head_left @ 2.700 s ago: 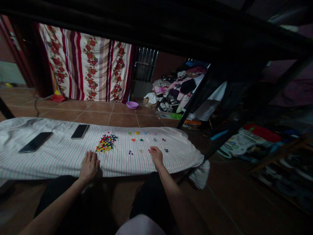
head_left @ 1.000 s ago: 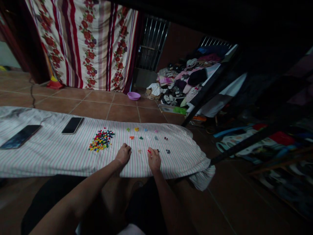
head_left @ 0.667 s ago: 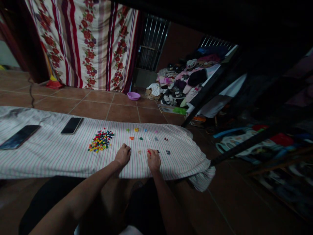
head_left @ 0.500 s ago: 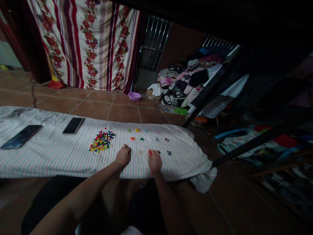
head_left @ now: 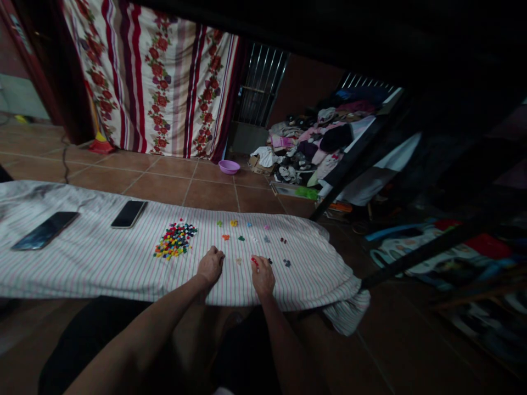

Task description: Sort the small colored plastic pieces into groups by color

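Note:
Small colored pieces lie on a striped cloth; their exact kind is too small to tell. My left hand rests on the cloth with its fingers curled together, right of a mixed pile of pieces. Whatever its fingertips hold, if anything, is hidden. My right hand is closed, its fingertips at a small group of red pieces. Close by are beige pieces, black pieces and dark grey pieces. Farther back sit orange pieces, green pieces and yellow pieces.
Two phones lie on the left of the striped cloth: one dark phone and a smaller phone. Beyond, a purple basin stands on the tiled floor, near a heap of clothes. A dark post slants at the right.
The whole view has shifted slightly, so everything appears a little lower and to the right. Both hands stay at nearly the same places on the cloth; slightly more red shows at my right fingertips.

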The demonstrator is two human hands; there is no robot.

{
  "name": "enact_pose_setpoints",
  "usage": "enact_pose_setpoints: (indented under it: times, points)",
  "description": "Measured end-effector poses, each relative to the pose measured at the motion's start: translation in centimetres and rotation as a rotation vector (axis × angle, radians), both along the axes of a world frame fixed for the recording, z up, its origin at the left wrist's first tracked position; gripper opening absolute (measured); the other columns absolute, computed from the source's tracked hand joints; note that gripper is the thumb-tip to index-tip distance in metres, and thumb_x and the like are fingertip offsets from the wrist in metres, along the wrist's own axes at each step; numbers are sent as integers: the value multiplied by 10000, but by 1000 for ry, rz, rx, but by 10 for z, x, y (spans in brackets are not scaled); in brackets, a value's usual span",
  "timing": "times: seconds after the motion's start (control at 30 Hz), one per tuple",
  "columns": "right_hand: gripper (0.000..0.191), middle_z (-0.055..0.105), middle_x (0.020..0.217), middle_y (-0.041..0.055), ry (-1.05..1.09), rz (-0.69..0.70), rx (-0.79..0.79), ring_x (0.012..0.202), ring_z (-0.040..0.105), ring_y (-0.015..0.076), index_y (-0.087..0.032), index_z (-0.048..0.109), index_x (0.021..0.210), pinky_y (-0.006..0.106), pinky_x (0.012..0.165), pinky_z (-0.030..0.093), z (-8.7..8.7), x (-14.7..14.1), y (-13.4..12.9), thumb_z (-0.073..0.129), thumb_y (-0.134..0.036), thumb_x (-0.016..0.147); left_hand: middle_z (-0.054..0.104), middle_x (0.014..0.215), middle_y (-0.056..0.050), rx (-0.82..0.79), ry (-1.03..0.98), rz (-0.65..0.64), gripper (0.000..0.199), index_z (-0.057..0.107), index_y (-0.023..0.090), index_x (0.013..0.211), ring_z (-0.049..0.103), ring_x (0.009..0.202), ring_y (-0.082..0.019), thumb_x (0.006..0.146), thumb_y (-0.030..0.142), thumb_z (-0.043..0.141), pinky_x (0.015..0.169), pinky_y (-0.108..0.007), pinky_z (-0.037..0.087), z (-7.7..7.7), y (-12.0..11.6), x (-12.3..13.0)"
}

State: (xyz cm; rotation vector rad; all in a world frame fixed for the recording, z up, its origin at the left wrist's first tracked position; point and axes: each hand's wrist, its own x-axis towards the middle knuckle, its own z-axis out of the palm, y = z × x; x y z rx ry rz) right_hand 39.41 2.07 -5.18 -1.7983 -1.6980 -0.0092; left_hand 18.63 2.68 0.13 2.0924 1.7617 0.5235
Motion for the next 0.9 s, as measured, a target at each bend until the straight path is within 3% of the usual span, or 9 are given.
enact_pose_setpoints:
  times: [0.13,0.33,0.53,0.7,0.9]
  points:
    - [299,652,1087,60,33,47,3,999,589,191,-217,663,1035,300,891,438,5,-1,-1,395,-207,904,551,1065,-66,-1,-8,-12,281,647,214,1008,593,965,-141,912,207,383,873,-268,452,-1,0,-3]
    - [276,657,1025,69,11,-5,-39,949,597,204,-216,658,1017,306,827,452,5,-1,1,405,-235,911,548,1090,-61,11,-33,-20,224,612,216,1048,592,976,-149,863,238,486,881,-276,459,-2,-1,-9]
    - [296,654,1034,60,4,-3,-16,965,604,198,-244,650,1100,301,845,461,1,1,2,429,-253,902,556,1134,-79,54,-74,-10,287,564,204,1134,581,996,-160,901,286,419,917,-305,466,1,-7,-21]
    - [334,644,1108,75,41,-3,-6,998,604,198,-228,637,1157,305,845,471,1,0,1,446,-288,890,562,1146,-90,161,-103,12,308,593,198,1102,588,973,-162,900,258,369,912,-319,491,-4,-25,-66]
    - [401,663,1039,92,221,-10,34,770,615,170,-180,647,1118,309,729,492,1,5,3,460,-416,854,561,1214,-104,324,-36,112,277,616,225,1026,569,1085,-206,900,329,393,969,-356,492,-20,-50,-132]
